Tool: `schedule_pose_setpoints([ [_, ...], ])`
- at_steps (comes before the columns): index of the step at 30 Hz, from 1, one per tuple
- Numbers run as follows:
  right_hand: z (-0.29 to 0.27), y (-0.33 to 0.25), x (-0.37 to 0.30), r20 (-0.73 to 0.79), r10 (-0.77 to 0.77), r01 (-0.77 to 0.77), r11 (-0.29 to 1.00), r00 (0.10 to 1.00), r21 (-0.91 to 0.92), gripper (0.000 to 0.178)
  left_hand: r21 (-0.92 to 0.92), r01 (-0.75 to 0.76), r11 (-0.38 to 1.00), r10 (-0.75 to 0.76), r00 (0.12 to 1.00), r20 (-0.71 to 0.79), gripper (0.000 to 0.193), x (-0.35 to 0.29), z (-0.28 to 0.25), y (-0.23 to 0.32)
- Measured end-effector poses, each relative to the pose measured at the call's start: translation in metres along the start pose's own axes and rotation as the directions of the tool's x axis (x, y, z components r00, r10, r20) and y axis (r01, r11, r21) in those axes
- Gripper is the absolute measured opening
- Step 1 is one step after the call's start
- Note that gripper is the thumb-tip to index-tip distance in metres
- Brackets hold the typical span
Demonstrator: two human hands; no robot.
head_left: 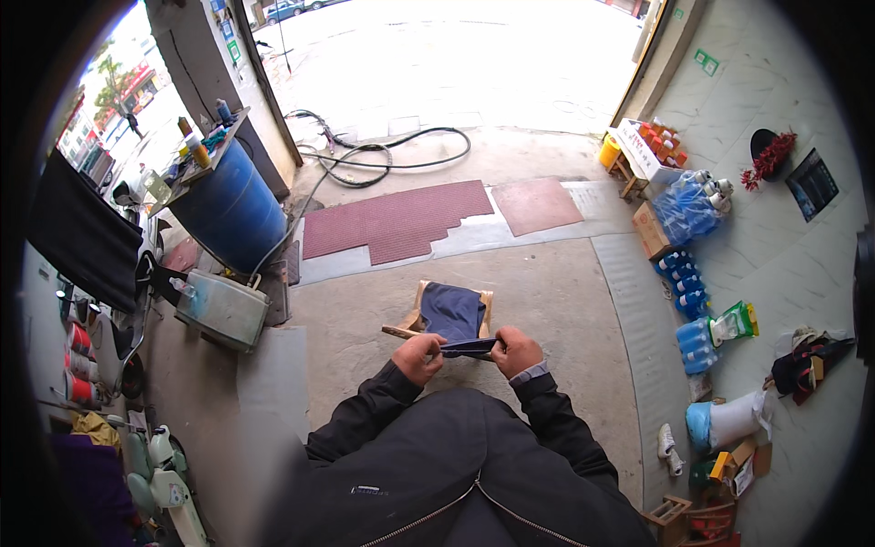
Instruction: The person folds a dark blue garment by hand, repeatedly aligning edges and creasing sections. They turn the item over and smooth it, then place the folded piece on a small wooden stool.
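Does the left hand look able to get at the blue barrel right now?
Probably not: the left hand is holding the near edge of the dark cloth, and the blue barrel stands well away, ahead and to the left, with the grey tank on its near side.

The left hand (418, 358) and right hand (518, 352) pinch 2 corners of a navy cloth's (451, 313) near edge, above a low wooden stool (487, 308) on the concrete floor (547, 292). Beyond lie a stepped maroon mat (401, 219) and looped black hose (437, 133). A blue barrel (232, 210) stands left; 2 white shoes (666, 440) sit right.
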State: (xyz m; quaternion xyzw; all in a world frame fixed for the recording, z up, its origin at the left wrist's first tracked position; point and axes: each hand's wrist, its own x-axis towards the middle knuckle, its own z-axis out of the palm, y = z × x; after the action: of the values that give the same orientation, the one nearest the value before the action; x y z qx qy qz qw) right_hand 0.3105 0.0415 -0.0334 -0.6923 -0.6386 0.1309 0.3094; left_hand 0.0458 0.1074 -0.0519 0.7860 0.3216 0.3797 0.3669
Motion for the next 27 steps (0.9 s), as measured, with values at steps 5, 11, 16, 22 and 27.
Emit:
schedule_pose_setpoints([
  [5,-0.008,-0.001,0.002,-0.065,-0.032,0.030,0.999,0.997,-0.026,0.010,-0.026,0.054,0.998,-0.054,0.998,0.029,0.019,0.004,0.008,0.004],
  [11,-0.009,0.010,0.001,-0.134,-0.060,0.067,0.997,0.989,0.044,0.012,-0.019,0.110,0.994,-0.110,0.993,0.035,0.020,0.002,0.022,0.005],
  [16,-0.017,0.021,0.004,-0.106,-0.088,0.099,0.990,0.990,0.104,0.011,0.036,0.117,0.992,-0.118,0.993,0.015,0.021,0.000,0.032,0.002],
  [22,-0.019,0.022,0.003,0.005,0.080,-0.078,0.955,0.997,0.288,0.010,0.143,0.180,0.973,-0.170,0.982,-0.081,0.020,-0.011,0.037,0.012],
  [27,-0.020,0.021,0.003,0.098,-0.168,0.123,0.926,0.981,0.358,0.012,-0.084,0.333,0.939,-0.341,0.932,-0.121,0.023,-0.020,0.033,0.010],
])
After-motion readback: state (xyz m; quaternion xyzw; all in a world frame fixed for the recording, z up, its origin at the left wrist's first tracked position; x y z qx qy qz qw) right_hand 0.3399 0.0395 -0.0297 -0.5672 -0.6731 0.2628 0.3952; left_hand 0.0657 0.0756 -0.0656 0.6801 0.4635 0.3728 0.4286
